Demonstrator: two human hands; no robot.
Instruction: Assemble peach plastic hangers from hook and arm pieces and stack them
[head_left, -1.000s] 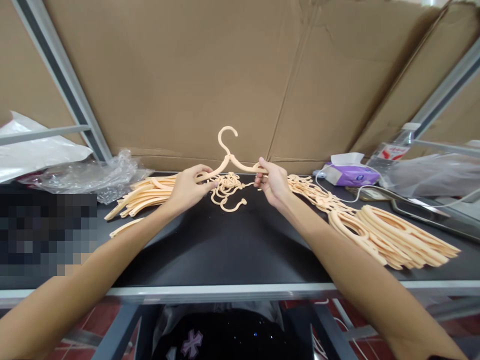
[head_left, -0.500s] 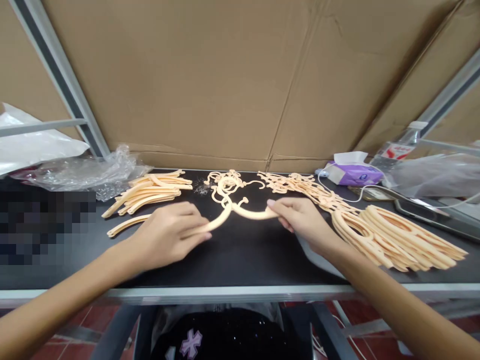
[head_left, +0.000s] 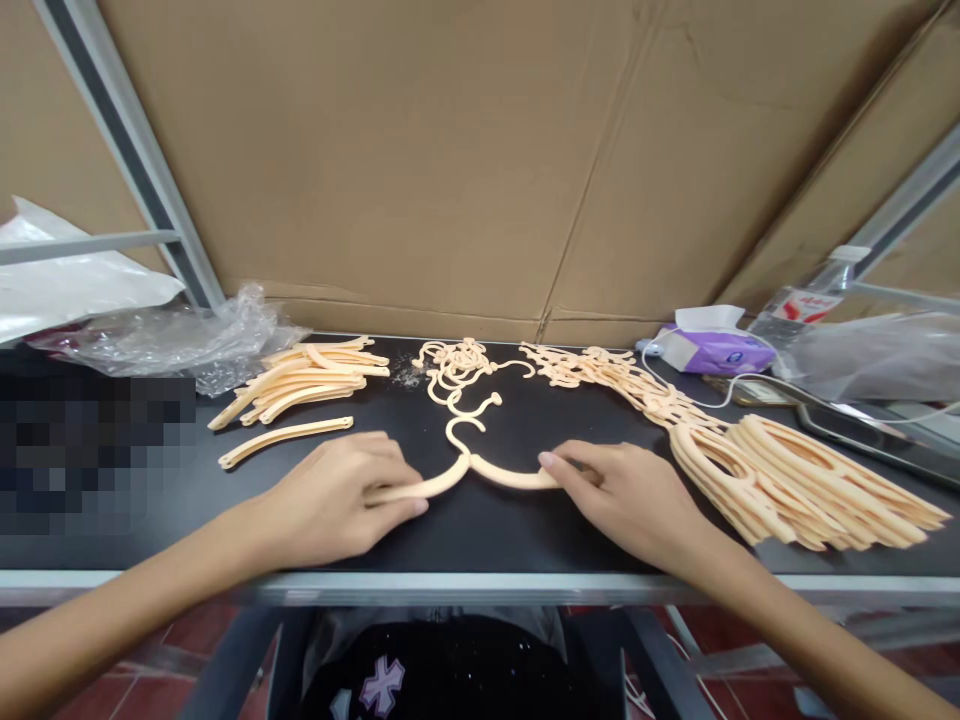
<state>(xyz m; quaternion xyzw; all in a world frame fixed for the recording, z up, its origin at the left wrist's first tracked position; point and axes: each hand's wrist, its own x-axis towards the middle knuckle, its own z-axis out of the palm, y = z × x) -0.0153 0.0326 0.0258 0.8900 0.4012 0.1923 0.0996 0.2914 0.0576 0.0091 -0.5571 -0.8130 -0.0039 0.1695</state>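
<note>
Between my hands is a cream plastic clothes hanger (head_left: 510, 477), its hook pointing away from me. My left hand (head_left: 360, 495) is closed around its left arm, and my right hand (head_left: 611, 490) pinches the right arm; the arms' outer ends are hidden by my fingers. Just past the hook lies a pile of loose hanger hooks (head_left: 457, 365). A single curved hanger arm (head_left: 285, 436) rests beyond my left hand, in front of a stack of similar arms (head_left: 315, 380). To the right of my right hand are stacked hangers (head_left: 810, 480).
A heap of thin cream pieces (head_left: 607, 375) stretches along the back right. Behind it are a purple tissue pack (head_left: 720, 350), a white cable, a plastic bottle (head_left: 814, 295) and a phone-like dark device. Crumpled clear plastic (head_left: 217, 345) lies at the back left, against cardboard (head_left: 420, 160).
Both hands have come down and nearer to me with the hanger. Its hook now shows apart from the hook pile, and the single arm on the left is more fully in sight.
</note>
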